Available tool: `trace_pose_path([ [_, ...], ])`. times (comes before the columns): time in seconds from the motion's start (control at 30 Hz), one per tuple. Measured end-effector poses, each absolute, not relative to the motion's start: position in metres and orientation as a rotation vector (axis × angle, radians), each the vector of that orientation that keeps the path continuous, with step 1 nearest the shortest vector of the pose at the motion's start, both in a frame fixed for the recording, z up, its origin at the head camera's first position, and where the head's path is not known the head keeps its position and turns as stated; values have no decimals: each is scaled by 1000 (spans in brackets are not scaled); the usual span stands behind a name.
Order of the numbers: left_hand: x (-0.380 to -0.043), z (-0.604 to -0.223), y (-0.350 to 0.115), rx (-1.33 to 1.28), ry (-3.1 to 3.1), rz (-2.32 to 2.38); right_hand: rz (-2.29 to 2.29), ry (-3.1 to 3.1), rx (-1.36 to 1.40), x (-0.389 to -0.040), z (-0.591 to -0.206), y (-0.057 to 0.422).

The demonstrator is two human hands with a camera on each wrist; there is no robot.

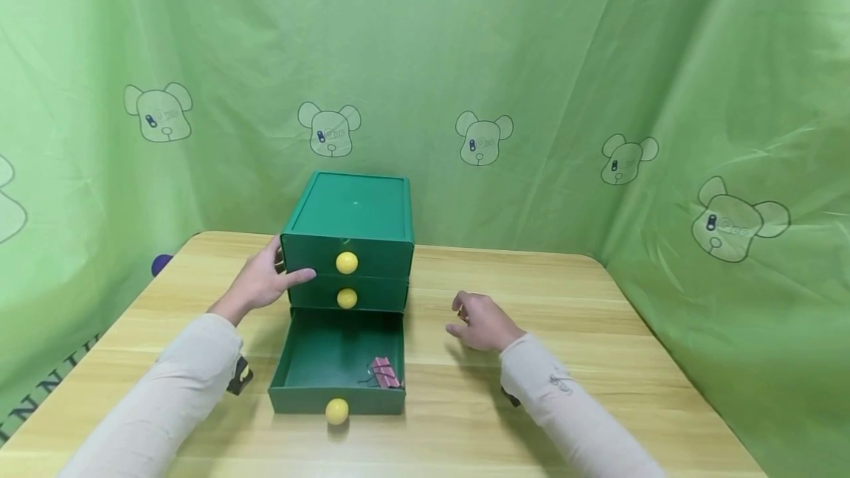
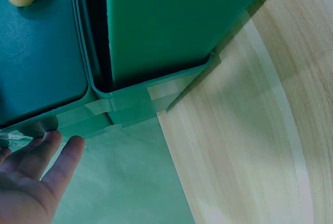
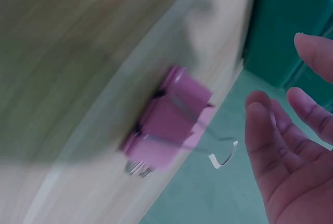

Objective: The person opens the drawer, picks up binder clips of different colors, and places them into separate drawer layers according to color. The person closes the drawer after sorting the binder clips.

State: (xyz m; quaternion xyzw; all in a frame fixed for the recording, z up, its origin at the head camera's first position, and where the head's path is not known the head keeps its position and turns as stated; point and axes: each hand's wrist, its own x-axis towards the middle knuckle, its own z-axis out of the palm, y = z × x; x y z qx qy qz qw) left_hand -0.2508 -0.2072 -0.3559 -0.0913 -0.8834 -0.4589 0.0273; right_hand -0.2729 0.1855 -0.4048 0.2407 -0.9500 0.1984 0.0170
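A green drawer cabinet (image 1: 358, 205) with yellow round knobs stands on the table, its bottom drawer (image 1: 312, 360) pulled out. Inside, at the drawer's front right, lies a pink binder clip (image 1: 385, 373) with dark wire handles. My left hand (image 1: 262, 275) rests on the cabinet's left side, thumb straight across the front; its fingers (image 2: 47, 161) touch the side wall. Right of the drawer, my right hand (image 1: 488, 321) hovers with bent, parted fingers and nothing visible between them. The right wrist view has a pink binder clip (image 3: 169, 117) against the wood, apart from the fingertips.
The wooden table (image 1: 531, 279) extends to both sides of the cabinet. Green cloth (image 1: 412, 57) printed with bear heads hangs behind it and along the sides. Clear tape (image 2: 96, 108) runs along the cabinet's side.
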Motion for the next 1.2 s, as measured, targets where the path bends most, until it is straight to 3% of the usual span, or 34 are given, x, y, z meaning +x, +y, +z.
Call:
trace_pose_path([
  [1.2,-252,-355,-207,-296,-2708,-1456,417,-3034,538,-270,-422,226],
])
